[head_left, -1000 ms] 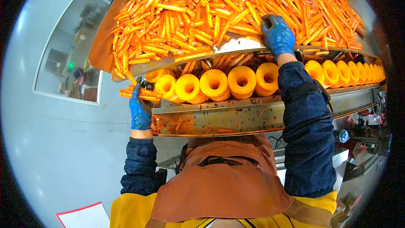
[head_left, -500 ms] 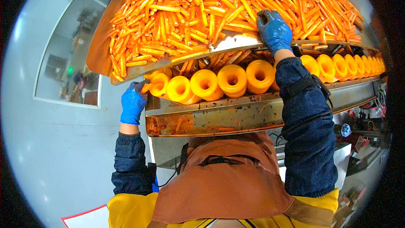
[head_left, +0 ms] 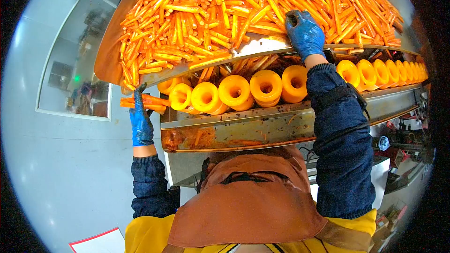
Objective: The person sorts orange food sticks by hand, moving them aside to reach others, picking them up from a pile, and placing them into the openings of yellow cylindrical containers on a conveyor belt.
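Observation:
My left hand [head_left: 141, 124], in a blue glove, is closed around a few glossy orange sticks [head_left: 158, 101] just off the left end of a row of yellow-orange cups [head_left: 234, 91]. Those sticks lie roughly level, poking out on both sides of the fingers. Gloved in blue too, my right hand [head_left: 305, 33] has curled fingers at the front edge of a big heap of similar orange sticks [head_left: 197, 28]. Whatever is inside that grip is hidden. The cups have round openings facing me; my right sleeve covers part of the row.
The heap lies on a curved metal tray [head_left: 107, 63] above the cups. Below them runs a metal ledge [head_left: 243, 133] with orange residue. At left is a pale wall [head_left: 75, 159] with a window [head_left: 77, 61]. A brown apron [head_left: 243, 211] covers my front.
My left hand has moved slightly right and down, turned upward, and now shows the sticks clearly. The near cups have shifted a little to the right. My right hand has stayed put.

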The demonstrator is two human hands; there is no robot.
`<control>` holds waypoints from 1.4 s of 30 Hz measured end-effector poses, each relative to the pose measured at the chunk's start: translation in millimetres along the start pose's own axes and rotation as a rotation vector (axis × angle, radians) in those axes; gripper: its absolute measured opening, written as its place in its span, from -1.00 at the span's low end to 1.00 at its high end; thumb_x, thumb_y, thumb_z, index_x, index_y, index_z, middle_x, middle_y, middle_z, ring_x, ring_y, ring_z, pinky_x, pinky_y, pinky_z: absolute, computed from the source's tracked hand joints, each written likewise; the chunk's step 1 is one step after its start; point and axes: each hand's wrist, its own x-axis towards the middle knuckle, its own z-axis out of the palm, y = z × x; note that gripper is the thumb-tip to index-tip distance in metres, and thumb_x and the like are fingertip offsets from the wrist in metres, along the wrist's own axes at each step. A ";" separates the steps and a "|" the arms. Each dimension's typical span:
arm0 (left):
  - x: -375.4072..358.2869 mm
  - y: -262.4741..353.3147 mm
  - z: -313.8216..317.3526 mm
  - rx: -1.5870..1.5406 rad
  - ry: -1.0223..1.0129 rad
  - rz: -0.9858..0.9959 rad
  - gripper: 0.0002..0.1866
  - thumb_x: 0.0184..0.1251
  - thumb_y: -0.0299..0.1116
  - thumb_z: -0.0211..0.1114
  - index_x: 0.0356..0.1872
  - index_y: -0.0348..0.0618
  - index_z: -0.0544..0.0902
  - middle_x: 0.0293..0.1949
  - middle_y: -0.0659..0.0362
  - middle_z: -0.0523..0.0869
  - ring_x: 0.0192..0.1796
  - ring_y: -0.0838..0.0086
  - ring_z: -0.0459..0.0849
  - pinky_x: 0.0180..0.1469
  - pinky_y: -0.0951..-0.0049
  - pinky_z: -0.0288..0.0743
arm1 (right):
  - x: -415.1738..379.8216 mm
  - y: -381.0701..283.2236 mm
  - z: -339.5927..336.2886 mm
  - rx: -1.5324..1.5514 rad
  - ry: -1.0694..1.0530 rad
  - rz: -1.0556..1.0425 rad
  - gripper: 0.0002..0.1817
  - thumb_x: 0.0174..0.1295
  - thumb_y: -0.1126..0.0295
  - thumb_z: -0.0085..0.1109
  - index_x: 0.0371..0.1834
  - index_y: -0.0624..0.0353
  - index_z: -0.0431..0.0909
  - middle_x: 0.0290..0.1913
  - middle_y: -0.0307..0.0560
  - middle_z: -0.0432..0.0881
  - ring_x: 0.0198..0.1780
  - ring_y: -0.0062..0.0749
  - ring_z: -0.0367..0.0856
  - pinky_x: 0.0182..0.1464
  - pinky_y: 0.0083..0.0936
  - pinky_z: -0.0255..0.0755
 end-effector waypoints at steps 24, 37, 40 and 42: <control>-2.3 -6.9 2.8 0.142 -0.012 0.110 -0.64 0.36 -0.20 0.26 0.05 -0.22 0.61 -0.18 0.23 0.65 -0.23 0.54 0.60 -0.26 0.50 0.49 | 0.6 3.8 4.7 -0.031 0.003 -0.010 -0.74 0.23 0.10 0.09 -0.14 -0.10 0.64 -0.09 -0.01 0.63 -0.06 -0.08 0.62 0.00 -0.21 0.50; -7.1 -5.1 25.5 0.229 -0.228 0.038 -0.50 0.40 -0.01 0.15 0.23 -0.08 0.48 0.04 0.20 0.64 -0.05 0.50 0.62 -0.09 0.44 0.50 | 0.4 3.9 3.2 -0.025 -0.009 -0.002 -0.74 0.23 0.10 0.09 -0.12 -0.10 0.63 -0.09 0.00 0.62 -0.04 -0.07 0.61 0.01 -0.20 0.50; -4.8 -6.5 19.2 0.284 -0.241 0.021 -0.47 0.41 0.06 0.11 0.22 -0.10 0.50 0.00 0.18 0.65 -0.07 0.48 0.63 -0.12 0.44 0.50 | -0.1 2.6 2.2 -0.019 -0.007 -0.004 -0.74 0.23 0.10 0.09 -0.13 -0.10 0.63 -0.10 0.00 0.62 -0.06 -0.07 0.61 0.00 -0.20 0.50; 1.0 -13.0 11.0 0.294 -0.076 -0.035 -0.56 0.41 -0.02 0.17 -0.07 -0.26 0.62 -0.30 0.23 0.67 -0.31 0.52 0.58 -0.28 0.48 0.47 | -0.2 2.3 2.2 -0.020 -0.002 -0.002 -0.75 0.23 0.11 0.09 -0.13 -0.10 0.63 -0.11 0.00 0.62 -0.06 -0.07 0.62 0.00 -0.20 0.50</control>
